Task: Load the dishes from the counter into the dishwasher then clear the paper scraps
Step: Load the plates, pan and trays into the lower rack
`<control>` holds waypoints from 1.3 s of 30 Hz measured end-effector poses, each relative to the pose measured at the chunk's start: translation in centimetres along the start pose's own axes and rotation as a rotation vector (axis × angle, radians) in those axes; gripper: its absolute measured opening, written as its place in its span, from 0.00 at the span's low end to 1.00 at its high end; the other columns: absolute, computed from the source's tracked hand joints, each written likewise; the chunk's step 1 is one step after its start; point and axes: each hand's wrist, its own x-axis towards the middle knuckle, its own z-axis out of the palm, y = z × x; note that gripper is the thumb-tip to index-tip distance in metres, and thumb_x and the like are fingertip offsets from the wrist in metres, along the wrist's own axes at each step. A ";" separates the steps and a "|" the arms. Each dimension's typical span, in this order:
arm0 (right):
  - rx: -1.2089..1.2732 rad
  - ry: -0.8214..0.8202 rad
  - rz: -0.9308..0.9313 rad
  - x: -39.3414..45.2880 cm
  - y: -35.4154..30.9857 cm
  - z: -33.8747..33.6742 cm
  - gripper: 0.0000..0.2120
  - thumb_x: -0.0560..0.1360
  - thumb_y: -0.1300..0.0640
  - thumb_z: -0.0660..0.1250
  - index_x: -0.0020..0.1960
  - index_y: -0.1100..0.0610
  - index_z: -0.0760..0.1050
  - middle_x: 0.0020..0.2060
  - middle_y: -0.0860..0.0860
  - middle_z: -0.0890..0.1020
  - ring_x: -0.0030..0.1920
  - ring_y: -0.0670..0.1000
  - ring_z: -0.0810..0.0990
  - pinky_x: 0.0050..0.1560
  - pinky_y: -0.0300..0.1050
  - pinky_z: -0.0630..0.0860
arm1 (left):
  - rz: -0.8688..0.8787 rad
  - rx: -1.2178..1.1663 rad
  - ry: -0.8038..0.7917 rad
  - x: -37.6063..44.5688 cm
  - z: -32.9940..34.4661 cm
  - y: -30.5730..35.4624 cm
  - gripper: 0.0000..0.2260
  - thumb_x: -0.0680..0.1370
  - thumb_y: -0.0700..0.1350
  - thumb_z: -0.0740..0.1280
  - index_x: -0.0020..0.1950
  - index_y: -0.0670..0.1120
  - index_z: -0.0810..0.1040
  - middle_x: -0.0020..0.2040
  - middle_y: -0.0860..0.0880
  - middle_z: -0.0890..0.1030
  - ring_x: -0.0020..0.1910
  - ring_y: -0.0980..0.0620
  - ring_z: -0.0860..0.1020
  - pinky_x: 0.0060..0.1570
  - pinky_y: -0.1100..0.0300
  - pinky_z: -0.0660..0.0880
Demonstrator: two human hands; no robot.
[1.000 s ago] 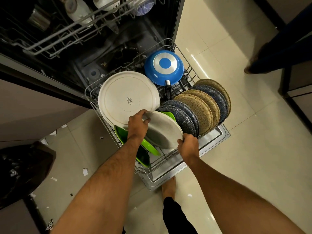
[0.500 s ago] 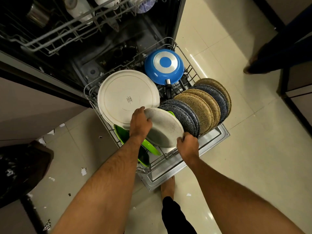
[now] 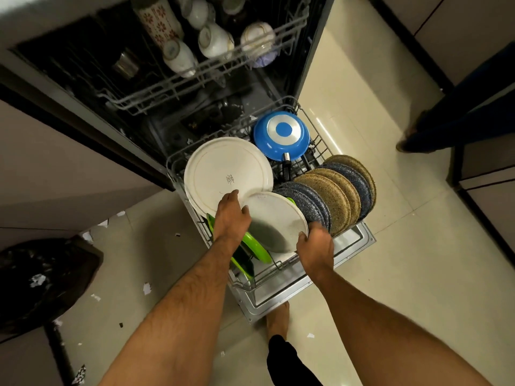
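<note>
Small plate (image 3: 276,221) tipped slightly steeper than a second ago — left hand (image 3: 231,215) and right hand (image 3: 315,240) both still gripping its rim. Not yet seated in rack (image 3: 267,274); scraps (image 3: 147,288) still on floor.

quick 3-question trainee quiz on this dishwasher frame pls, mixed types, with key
1. True or false: both hands hold the small white plate.
2. The blue pan lies: A) upside down in the lower rack B) on the floor C) in the upper rack.
3. Fill in: paper scraps lie on the ____.

Key: 1 true: left hand and right hand grip opposite edges. 2 A. 3 floor.
</note>
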 end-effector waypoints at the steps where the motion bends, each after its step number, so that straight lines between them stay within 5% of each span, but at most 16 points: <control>1: -0.016 0.007 -0.045 -0.6 -1.2 -0.9 0.14 0.81 0.56 0.65 0.63 0.62 0.75 0.55 0.59 0.80 0.56 0.61 0.78 0.54 0.51 0.75 | 0.014 0.004 0.016 -0.5 -1.3 0.0 0.24 0.81 0.44 0.64 0.77 0.42 0.66 0.72 0.42 0.72 0.72 0.44 0.68 0.71 0.50 0.67; 8: -0.147 0.077 -0.390 -4.8 -10.6 -6.6 0.22 0.81 0.53 0.66 0.71 0.60 0.69 0.67 0.58 0.72 0.67 0.58 0.70 0.68 0.52 0.70 | 0.077 0.052 0.193 -5.0 -12.4 0.2 0.23 0.81 0.47 0.64 0.75 0.39 0.68 0.70 0.40 0.73 0.68 0.40 0.72 0.68 0.48 0.70; 19: -0.226 0.204 -0.857 -15.7 -32.6 -13.7 0.28 0.82 0.52 0.63 0.77 0.63 0.63 0.73 0.61 0.68 0.72 0.61 0.67 0.73 0.54 0.65 | 0.080 0.034 0.552 -12.4 -36.2 -4.2 0.23 0.81 0.49 0.65 0.74 0.41 0.68 0.71 0.43 0.73 0.71 0.45 0.69 0.73 0.52 0.65; 31: -0.224 0.411 -1.278 -32.1 -58.7 -13.9 0.32 0.73 0.53 0.75 0.71 0.66 0.71 0.65 0.64 0.75 0.65 0.63 0.75 0.66 0.57 0.76 | 0.052 0.143 0.878 -18.9 -64.1 -15.6 0.26 0.81 0.48 0.66 0.75 0.36 0.66 0.70 0.38 0.72 0.70 0.41 0.70 0.73 0.49 0.66; 39: -0.242 0.425 -1.444 -41.0 -69.2 -10.6 0.31 0.76 0.51 0.73 0.72 0.67 0.70 0.65 0.63 0.75 0.66 0.62 0.74 0.71 0.54 0.72 | -0.015 0.147 1.008 -23.7 -74.1 -23.5 0.25 0.81 0.48 0.66 0.73 0.36 0.68 0.68 0.39 0.74 0.69 0.42 0.71 0.73 0.51 0.66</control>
